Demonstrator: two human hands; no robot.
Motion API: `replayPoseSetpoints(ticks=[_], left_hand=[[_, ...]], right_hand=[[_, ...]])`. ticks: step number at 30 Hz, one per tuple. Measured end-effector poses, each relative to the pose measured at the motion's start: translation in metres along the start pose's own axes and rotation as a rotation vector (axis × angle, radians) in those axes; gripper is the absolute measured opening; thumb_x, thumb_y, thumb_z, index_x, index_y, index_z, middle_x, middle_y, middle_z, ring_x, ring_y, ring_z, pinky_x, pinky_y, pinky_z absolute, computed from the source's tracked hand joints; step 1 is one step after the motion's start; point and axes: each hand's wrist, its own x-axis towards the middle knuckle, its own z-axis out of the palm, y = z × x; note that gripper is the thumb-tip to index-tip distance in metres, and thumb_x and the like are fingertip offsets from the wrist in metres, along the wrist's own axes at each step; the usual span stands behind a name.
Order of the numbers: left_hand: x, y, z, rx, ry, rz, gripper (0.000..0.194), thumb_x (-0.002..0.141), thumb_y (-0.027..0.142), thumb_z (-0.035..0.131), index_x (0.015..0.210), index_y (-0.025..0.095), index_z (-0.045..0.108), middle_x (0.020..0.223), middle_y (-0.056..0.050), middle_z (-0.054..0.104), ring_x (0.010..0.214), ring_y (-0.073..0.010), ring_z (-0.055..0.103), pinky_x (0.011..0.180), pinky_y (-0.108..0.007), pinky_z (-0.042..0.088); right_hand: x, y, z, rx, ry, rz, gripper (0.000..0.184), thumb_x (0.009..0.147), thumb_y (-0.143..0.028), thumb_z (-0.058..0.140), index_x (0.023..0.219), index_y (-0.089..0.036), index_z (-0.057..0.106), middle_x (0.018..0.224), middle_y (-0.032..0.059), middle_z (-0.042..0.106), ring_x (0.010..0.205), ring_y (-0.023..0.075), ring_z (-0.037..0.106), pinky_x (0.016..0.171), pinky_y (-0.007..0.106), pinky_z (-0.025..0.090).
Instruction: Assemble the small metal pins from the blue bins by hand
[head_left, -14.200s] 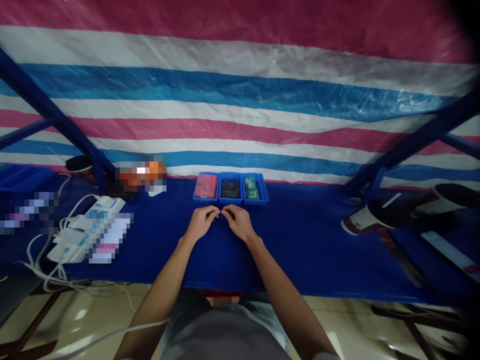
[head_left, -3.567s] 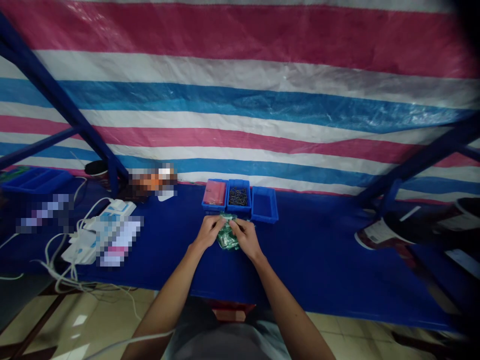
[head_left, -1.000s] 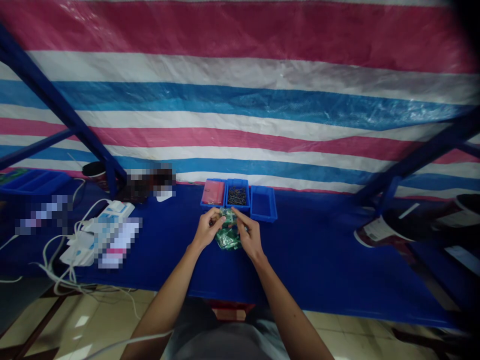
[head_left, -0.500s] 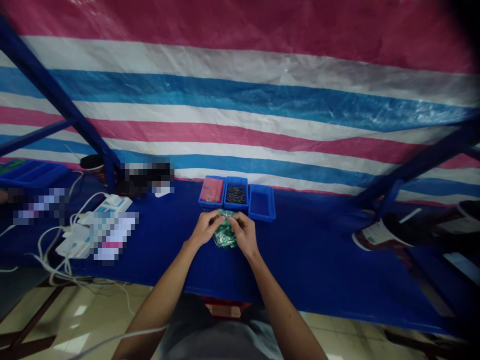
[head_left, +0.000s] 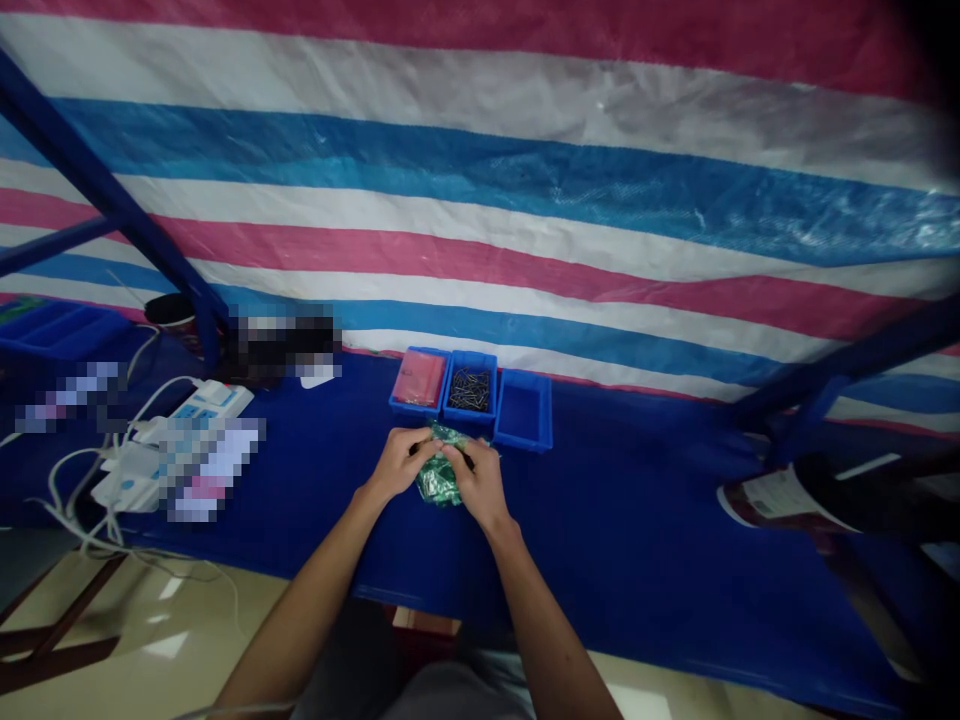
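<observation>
A crinkled green plastic bag (head_left: 439, 483) is pinched between my two hands just above the blue table. My left hand (head_left: 399, 460) grips its upper left part, thumb against fingers. My right hand (head_left: 478, 478) pinches the upper right part, with its thumb tip close to the left one. What lies inside the bag cannot be made out. Right behind my hands stand joined blue bins: one with pink-red plastic packets (head_left: 420, 378), one with many dark metal screws or nails (head_left: 470, 389), and an empty blue bin (head_left: 523, 410) to the right.
On the left of the table (head_left: 615, 520) lie a white power strip (head_left: 191, 425) and tangled white cables (head_left: 75, 500). A dark cup-like container (head_left: 787, 497) is at the right. A striped tarp (head_left: 480, 260) hangs behind, between blue metal posts (head_left: 97, 190).
The camera view has shifted slightly. Both hands still pinch the green bag; my right hand has turned and its fingers have shifted over the bag's top.
</observation>
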Motion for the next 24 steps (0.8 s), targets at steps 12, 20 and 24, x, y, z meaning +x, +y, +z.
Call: replayPoseSetpoints(ticks=[12,20,24], left_hand=[[-0.001,-0.002,-0.003,-0.053,0.027,-0.022,0.049,0.093,0.039,0.055,0.055,0.016,0.035,0.055,0.005,0.028,0.053,-0.0085,0.029,0.053,-0.024,0.023],[-0.001,-0.009,-0.003,-0.116,0.036,-0.033,0.047,0.094,0.042,0.056,0.058,0.015,0.044,0.056,0.003,0.036,0.055,-0.0096,0.033,0.055,-0.024,0.026],[-0.002,-0.007,-0.004,-0.106,0.018,-0.029,0.044,0.095,0.042,0.056,0.060,0.015,0.049,0.056,0.003,0.040,0.054,-0.0100,0.035,0.055,-0.024,0.026]], right_hand=[[-0.006,-0.010,0.003,-0.162,0.020,-0.083,0.035,0.102,-0.038,0.046,0.072,-0.020,0.051,0.071,0.0010,0.054,0.075,0.0187,0.050,0.076,0.033,0.033],[-0.004,-0.009,0.004,-0.141,0.009,-0.039,0.039,0.104,-0.036,0.039,0.069,-0.020,0.047,0.069,0.0001,0.051,0.073,0.0176,0.049,0.076,0.033,0.033],[-0.003,-0.008,0.004,-0.121,0.034,-0.022,0.042,0.103,-0.037,0.042,0.066,-0.020,0.046,0.065,-0.0005,0.050,0.069,0.0170,0.048,0.074,0.032,0.033]])
